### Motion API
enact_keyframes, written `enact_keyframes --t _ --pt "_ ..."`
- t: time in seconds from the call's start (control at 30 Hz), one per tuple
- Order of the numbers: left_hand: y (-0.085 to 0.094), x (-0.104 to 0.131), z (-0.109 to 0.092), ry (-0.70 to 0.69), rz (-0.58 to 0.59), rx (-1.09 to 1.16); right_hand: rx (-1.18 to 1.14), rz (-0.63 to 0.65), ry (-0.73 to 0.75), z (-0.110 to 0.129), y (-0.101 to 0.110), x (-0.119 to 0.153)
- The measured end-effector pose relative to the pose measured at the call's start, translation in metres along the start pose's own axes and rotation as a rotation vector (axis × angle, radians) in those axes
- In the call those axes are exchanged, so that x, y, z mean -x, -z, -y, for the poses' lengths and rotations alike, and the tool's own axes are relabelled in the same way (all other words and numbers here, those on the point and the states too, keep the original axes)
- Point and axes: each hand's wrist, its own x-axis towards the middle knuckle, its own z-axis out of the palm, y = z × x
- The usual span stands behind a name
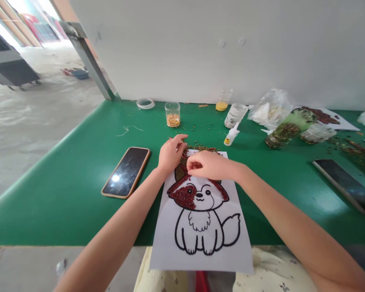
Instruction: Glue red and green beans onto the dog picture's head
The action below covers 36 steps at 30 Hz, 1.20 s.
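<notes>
A white sheet [167, 247] with a black fox outline lies at the table's front edge, its lower end over the edge. Dark red beads or seeds [184, 197] cover part of the fox's face and head; the ears are greenish brown. My left hand [171, 152] is at the sheet's upper left, fingers apart, near loose seeds [202, 148]. Over the fox's forehead, my right hand [205, 164] has thumb and fingertips pinched together; what they hold, if anything, is too small to make out.
A phone [126, 172] lies left, another phone [346, 184] right. Behind stand a cup of corn kernels [172, 115], a glue bottle [231, 135], a clear jar [235, 116] and a yellow-filled bottle [222, 105]. Plastic bags [270, 109] and a green container [288, 129] are back right.
</notes>
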Motion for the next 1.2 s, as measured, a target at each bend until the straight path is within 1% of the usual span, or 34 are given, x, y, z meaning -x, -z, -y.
enact_keyframes --t 0.13,0.2,0.27,0.37,0.53,0.73,1.2 --pt "-0.002 0.000 -0.001 0.008 -0.001 -0.011 0.058 -0.215 0.106 0.003 -0.029 0.013" --pt "-0.003 0.000 -0.002 0.013 0.000 -0.011 0.129 -0.262 0.145 0.000 -0.037 0.014" --pt "-0.003 0.000 -0.002 0.029 -0.005 0.005 0.186 -0.259 0.185 -0.002 -0.041 0.012" --pt "-0.004 0.000 0.000 0.053 -0.042 0.053 0.249 -0.234 0.241 -0.004 -0.044 0.007" --pt "-0.004 -0.001 0.003 0.098 -0.078 0.119 0.342 -0.219 0.283 -0.002 -0.049 0.003" --pt "-0.005 -0.001 0.008 0.088 -0.101 0.197 0.336 -0.211 0.311 -0.003 -0.051 0.003" --pt "-0.005 -0.001 0.011 0.113 -0.111 0.158 0.329 -0.196 0.326 -0.006 -0.048 0.006"
